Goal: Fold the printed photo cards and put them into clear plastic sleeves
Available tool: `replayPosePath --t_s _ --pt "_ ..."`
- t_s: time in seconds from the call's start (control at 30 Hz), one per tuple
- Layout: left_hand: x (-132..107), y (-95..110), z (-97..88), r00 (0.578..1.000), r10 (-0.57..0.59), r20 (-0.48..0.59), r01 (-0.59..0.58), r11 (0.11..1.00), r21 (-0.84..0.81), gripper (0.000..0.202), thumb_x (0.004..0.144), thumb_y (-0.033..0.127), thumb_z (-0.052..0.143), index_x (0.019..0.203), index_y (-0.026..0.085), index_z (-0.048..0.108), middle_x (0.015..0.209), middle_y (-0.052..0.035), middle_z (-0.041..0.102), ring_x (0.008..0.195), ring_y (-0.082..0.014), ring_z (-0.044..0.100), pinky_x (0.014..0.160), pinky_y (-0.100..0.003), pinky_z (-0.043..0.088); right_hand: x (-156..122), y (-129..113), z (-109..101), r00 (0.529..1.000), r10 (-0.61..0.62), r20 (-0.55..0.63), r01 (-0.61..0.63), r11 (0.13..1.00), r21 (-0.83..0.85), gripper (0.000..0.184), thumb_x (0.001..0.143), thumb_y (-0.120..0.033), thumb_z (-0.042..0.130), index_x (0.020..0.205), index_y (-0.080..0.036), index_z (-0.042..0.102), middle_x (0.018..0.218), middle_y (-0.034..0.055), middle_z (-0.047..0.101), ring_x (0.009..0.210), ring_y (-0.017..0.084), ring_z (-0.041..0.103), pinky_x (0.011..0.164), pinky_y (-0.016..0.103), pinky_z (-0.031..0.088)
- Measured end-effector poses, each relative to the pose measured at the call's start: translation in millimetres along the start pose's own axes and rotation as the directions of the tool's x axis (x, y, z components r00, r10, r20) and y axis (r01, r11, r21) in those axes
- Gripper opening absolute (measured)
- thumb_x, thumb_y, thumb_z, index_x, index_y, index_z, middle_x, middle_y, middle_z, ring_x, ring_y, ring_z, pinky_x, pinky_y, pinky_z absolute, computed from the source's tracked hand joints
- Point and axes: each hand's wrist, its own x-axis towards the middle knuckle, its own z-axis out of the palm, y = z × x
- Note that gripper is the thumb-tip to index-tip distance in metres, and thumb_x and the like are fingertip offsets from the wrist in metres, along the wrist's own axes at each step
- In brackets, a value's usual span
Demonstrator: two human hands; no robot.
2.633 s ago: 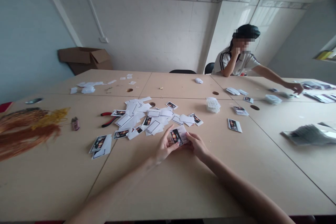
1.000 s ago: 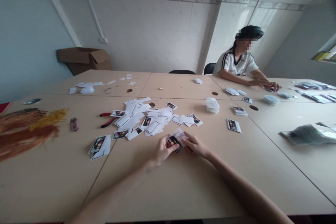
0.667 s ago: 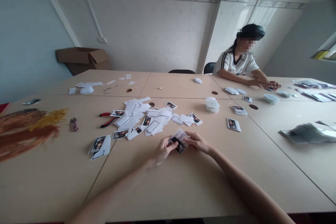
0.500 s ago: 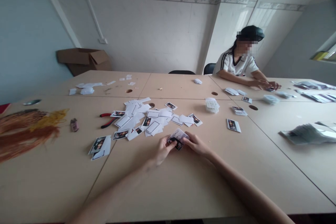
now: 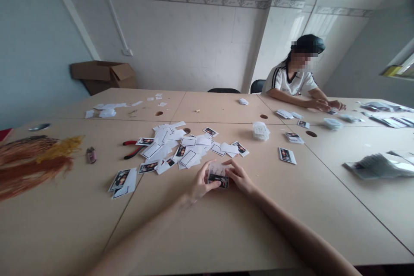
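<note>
Between my hands, low over the table's near middle, is a printed card (image 5: 217, 180) with a dark picture, together with a pale, translucent piece (image 5: 216, 168) bearing small marks. I cannot make out what that pale piece is. My left hand (image 5: 202, 183) grips them from the left, thumb across the front of the card. My right hand (image 5: 239, 176) pinches the right edge with bent fingers. Just beyond lies a loose heap of white cards (image 5: 189, 157), some showing black frames, others dark pictures. A few similar cards (image 5: 123, 182) lie to the left.
Red-handled pliers (image 5: 132, 152) stick out from the heap's left side. Brown and yellow strands (image 5: 42, 159) cover the far left. Rightward are a small pale stack (image 5: 260, 130), picture cards (image 5: 287, 155) and a pile of plastic sleeves (image 5: 381, 166). A co-worker (image 5: 291, 77) sits across, handling small items.
The card and pale piece have turned more upright and squared to me. My right fingers have shifted up along the right edge. The heap lies as before.
</note>
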Motion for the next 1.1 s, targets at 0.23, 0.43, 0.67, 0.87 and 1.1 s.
replayPosePath --t_s 0.23,0.43,0.67,0.87,1.1 --pt "-2.4 4.7 3.1 0.988 -0.081 0.132 0.098 0.987 -0.125 0.046 0.061 0.019 0.067 0.098 0.024 0.040 0.092 0.0001 0.056 0.091 -0.0180 0.053 0.076 -0.029 0.044 2.8 -10.8 -12.2 0.994 0.042 0.097 -0.041 0.999 -0.018 0.030 0.076 -0.043 0.047 0.093 -0.019 0.047 0.060 -0.0048 0.046 0.048 0.007 0.042 0.045 0.018 0.033" --pt "0.2 -3.9 6.2 0.994 -0.078 0.082 0.089 0.986 -0.143 0.051 0.060 0.019 0.069 0.098 0.023 0.035 0.091 -0.0011 0.057 0.086 -0.0181 0.057 0.076 -0.031 0.045 4.1 -14.6 -17.9 0.996 -0.077 0.053 0.085 0.982 -0.168 0.031 0.079 -0.043 0.043 0.093 -0.017 0.054 0.077 0.0004 0.052 0.069 0.012 0.048 0.062 0.024 0.040" --pt "3.1 -13.4 5.1 0.993 -0.077 -0.088 0.070 0.994 -0.082 0.057 0.060 0.020 0.069 0.101 0.022 0.030 0.095 -0.0037 0.057 0.086 -0.0173 0.057 0.076 -0.030 0.046 -1.7 -6.9 -10.6 0.977 0.081 0.198 -0.068 0.995 -0.072 0.060 0.080 -0.042 0.042 0.130 -0.026 0.016 0.067 -0.0038 0.048 0.050 0.008 0.051 0.049 0.023 0.044" --pt "1.4 -13.4 6.4 0.985 -0.071 -0.159 0.065 0.997 -0.040 0.054 0.057 0.022 0.071 0.093 0.022 0.031 0.084 0.0000 0.057 0.077 -0.0162 0.059 0.066 -0.026 0.047 -0.5 3.8 -6.1 0.990 0.034 0.138 -0.019 0.994 -0.106 0.055 0.082 -0.040 0.038 0.131 -0.021 0.020 0.065 -0.0045 0.047 0.046 0.006 0.049 0.046 0.022 0.043" --pt "2.2 -13.1 8.0 0.984 -0.067 -0.164 0.062 0.998 -0.032 0.053 0.057 0.025 0.070 0.091 0.022 0.030 0.081 0.0004 0.057 0.074 -0.0150 0.058 0.065 -0.025 0.045 -0.9 -7.6 -9.3 0.978 0.078 0.196 -0.065 0.995 -0.074 0.059 0.082 -0.040 0.040 0.133 -0.020 0.017 0.063 -0.0039 0.051 0.047 0.007 0.052 0.046 0.022 0.044"
